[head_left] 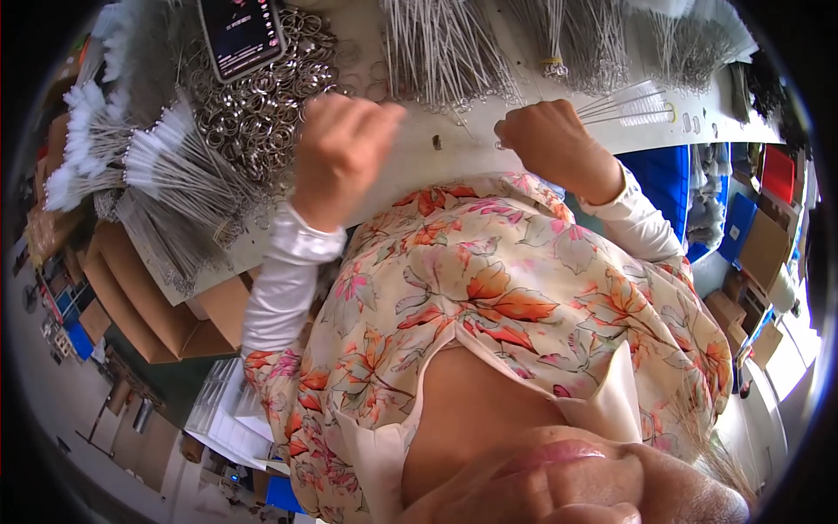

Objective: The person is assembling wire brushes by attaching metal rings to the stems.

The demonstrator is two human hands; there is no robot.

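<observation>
Floral fabric (489, 297) fills the near view. Over on the left, white-tipped wire bundles (131, 166) and a heap of metal rings (253, 113) crowd the bench (419, 157). Left hand (342, 144) is up, fingers curled shut, contents hidden. Right hand (554, 144) pinches something small at the bench edge, probably a ring; it can't be made out. Loose wires (628, 106) lie just right. A steady pinch, wrists low, looks best here.
</observation>
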